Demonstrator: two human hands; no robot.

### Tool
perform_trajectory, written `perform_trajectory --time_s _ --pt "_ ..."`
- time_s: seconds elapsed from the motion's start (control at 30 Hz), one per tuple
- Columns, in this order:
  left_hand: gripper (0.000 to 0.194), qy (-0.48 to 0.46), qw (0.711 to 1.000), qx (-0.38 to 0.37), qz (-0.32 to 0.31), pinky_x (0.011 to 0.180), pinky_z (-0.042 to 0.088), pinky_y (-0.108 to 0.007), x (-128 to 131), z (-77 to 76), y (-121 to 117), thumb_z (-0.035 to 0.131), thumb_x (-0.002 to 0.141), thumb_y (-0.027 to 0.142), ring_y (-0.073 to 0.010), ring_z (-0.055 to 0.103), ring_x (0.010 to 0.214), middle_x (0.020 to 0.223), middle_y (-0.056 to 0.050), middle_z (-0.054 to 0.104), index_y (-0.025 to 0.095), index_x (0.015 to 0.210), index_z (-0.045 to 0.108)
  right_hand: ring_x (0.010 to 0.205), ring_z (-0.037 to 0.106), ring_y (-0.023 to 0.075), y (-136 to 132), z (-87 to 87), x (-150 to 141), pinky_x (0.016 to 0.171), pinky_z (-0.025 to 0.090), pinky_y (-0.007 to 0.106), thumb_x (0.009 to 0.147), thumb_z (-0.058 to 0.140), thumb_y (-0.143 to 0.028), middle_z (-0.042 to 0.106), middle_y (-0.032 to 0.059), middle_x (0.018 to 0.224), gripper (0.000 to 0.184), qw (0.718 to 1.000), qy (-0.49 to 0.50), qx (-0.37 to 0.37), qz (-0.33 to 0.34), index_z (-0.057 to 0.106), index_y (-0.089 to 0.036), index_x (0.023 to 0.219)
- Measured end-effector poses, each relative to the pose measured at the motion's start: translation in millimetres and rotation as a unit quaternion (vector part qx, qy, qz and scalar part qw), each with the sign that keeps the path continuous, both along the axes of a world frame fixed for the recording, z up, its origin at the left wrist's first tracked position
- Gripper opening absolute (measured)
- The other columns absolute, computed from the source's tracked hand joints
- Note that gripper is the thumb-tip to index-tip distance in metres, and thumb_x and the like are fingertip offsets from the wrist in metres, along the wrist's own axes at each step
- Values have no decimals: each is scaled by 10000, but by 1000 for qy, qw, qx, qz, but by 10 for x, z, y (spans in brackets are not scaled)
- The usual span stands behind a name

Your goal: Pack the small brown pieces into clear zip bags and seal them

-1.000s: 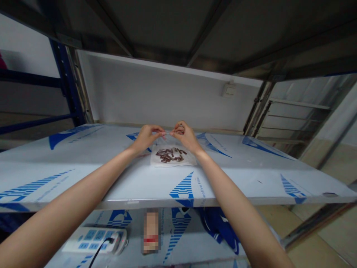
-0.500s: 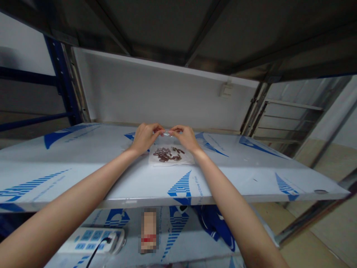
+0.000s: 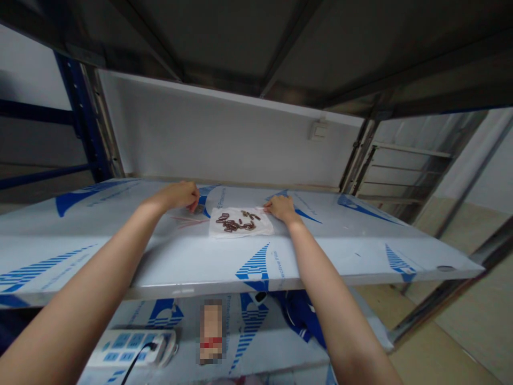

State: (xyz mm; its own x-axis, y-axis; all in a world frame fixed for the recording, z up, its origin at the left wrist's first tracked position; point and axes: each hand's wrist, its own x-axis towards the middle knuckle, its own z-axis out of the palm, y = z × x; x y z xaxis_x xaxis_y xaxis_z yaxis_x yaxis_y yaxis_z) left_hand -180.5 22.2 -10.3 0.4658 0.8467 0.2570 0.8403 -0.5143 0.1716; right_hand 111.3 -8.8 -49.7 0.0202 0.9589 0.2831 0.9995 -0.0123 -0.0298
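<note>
My left hand (image 3: 175,195) lies left of the bag, fingers curled, grip unclear; my right hand (image 3: 281,208) is relaxed, fingertips (image 3: 267,203) touching the clear plastic bag (image 3: 214,227) of brown pieces (image 3: 234,224), mid-frame on the film-covered steel shelf (image 3: 344,256).

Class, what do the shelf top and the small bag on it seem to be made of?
The shelf top looks like sheet metal under glossy plastic film, going by its thin straight edge and blue printed film markings. The bag looks like thin clear plastic: the brown pieces show through it.
</note>
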Motion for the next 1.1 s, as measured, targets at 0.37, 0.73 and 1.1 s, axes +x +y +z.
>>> perform_trajectory --time_s 0.37,0.73,1.1 --pt "188 -225 964 -35 -138 632 417 -268 437 -243 -80 540 707 329 -175 585 646 695 -35 670 187 697 661 1064 548 248 -45 96 -195 989 175 542 851 490 -410 665 64 1044 266 972 131 161 115 694 -251 911" --pt "286 -369 913 -40 -171 636 421 -265 620 -412 -42 545 728 371 -154 558 647 704 -64 665 117 734 677 990 591 189 -114 113 -508 860 380 308 908 405 -329 663 43 1047 291 939 79 166 291 660 -267 1033" --pt "174 -505 858 78 -44 631 435 -275 562 -197 -185 571 722 244 -146 537 622 614 -32 610 157 571 584 860 606 249 -236 275 -157 930 295 422 839 450 -86 677 165 853 254 959 -189 202 53 692 -97 914"
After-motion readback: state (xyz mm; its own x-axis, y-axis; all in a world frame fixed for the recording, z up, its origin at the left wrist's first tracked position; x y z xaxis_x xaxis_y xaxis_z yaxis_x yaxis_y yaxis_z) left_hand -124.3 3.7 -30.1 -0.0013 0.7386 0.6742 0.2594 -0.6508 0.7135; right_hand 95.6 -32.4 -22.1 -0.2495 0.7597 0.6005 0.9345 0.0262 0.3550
